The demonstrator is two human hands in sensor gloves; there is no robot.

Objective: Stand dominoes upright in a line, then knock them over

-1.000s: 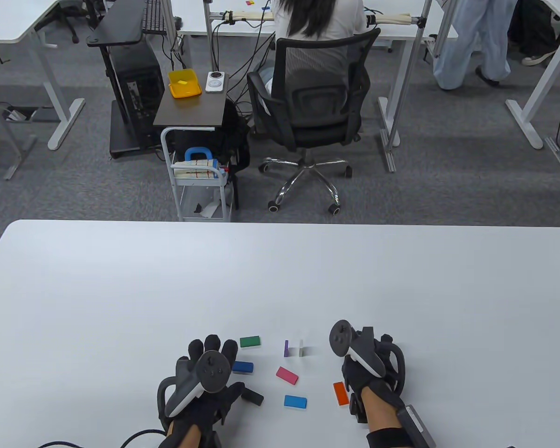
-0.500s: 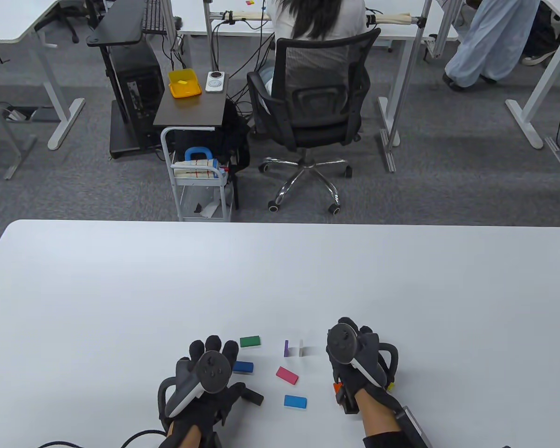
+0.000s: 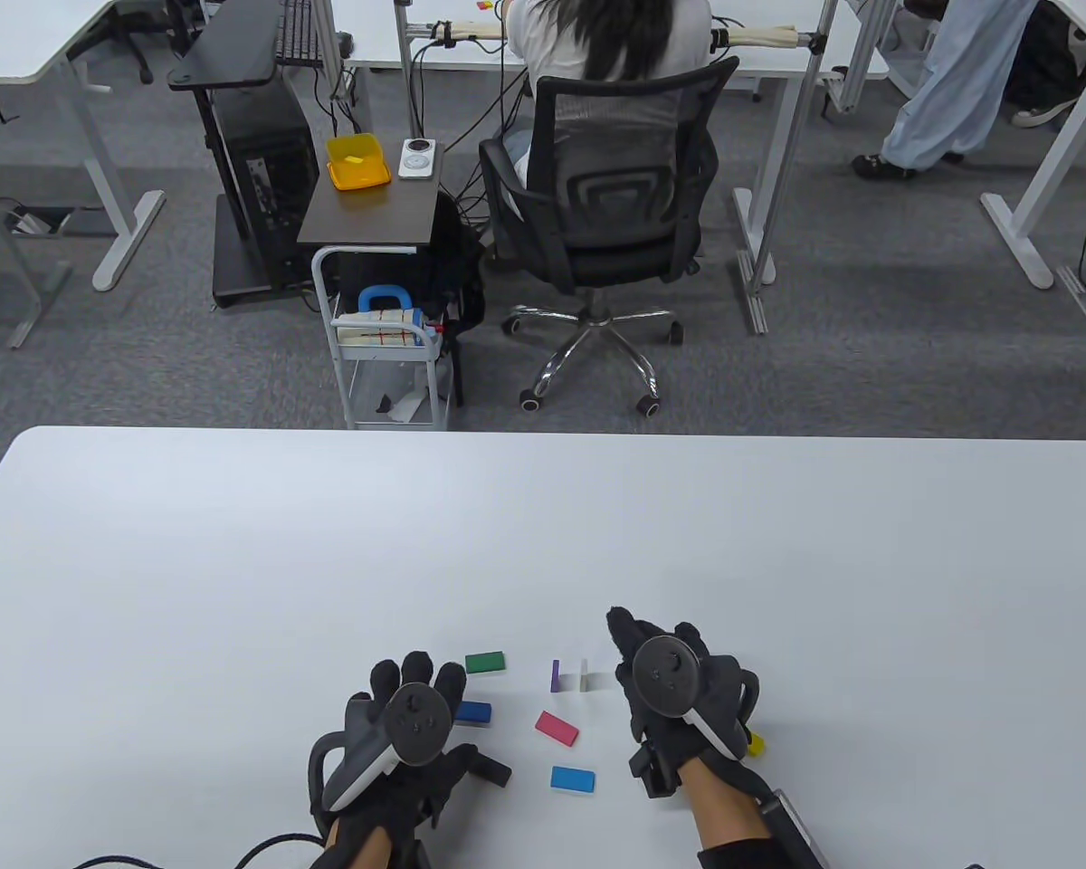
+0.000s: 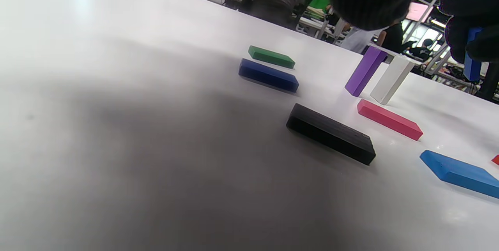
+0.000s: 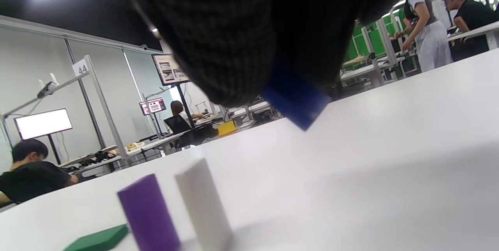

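Near the table's [image 3: 543, 543] front edge, the right hand [image 3: 679, 697] pinches a blue domino [image 5: 296, 99] beside the upright purple domino [image 3: 555, 675] and white domino [image 3: 585, 674]. The left hand [image 3: 407, 733] rests spread, empty. Light, rigid, easily toppled: best held by its long sides.

Beyond our white table [image 3: 235, 543] we see a person [image 3: 606, 36] seated in a black mesh office chair [image 3: 597, 199], back to us. Left of them, a yellow container [image 3: 357, 163] (lid on) sits on a dark side table [image 3: 366, 213], above a white cart [image 3: 389, 362].
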